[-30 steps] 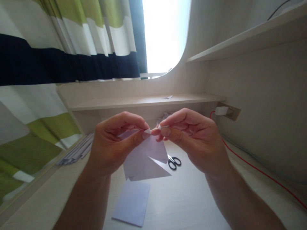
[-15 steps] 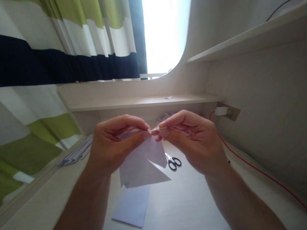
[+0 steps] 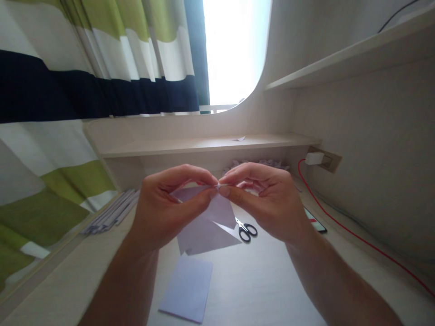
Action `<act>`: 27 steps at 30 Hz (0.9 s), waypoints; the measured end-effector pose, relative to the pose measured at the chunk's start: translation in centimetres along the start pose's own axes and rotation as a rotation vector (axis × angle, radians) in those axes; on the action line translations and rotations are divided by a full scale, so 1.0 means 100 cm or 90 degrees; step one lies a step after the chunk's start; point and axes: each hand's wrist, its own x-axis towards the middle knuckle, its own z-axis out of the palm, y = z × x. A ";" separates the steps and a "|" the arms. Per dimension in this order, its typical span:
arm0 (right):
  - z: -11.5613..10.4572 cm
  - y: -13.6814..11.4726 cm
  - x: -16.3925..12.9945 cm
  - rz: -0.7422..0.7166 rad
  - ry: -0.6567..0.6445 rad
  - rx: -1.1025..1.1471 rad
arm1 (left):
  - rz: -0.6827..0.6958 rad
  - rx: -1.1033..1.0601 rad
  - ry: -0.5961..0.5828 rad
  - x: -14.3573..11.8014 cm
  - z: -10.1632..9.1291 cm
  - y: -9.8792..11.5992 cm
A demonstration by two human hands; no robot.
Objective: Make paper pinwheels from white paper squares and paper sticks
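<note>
Taking the folded paper as the landmark: far to its left hangs a striped curtain, and nearer on that side a stack of strips lies on the bench. The left hand holds the paper's upper left part, its grip pinched on the top corner between thumb and forefinger. The paper itself is held up above the bench, between the two hands, its pointed flaps hanging down toward the person. Below it a flat sheet lies on the bench, apart from it. The right hand meets the left at the paper's top corner, its grip likewise pinched there, fingertips of both hands touching. Just right of the paper's lower edge, scissors lie on the bench. Behind the paper, under the shelf, sits a pile of scraps. Farther right lie a phone and a red cable running from a plug.
</note>
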 end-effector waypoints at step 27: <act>0.004 0.011 0.006 -0.122 0.200 -0.102 | -0.034 0.044 0.169 0.010 -0.003 -0.020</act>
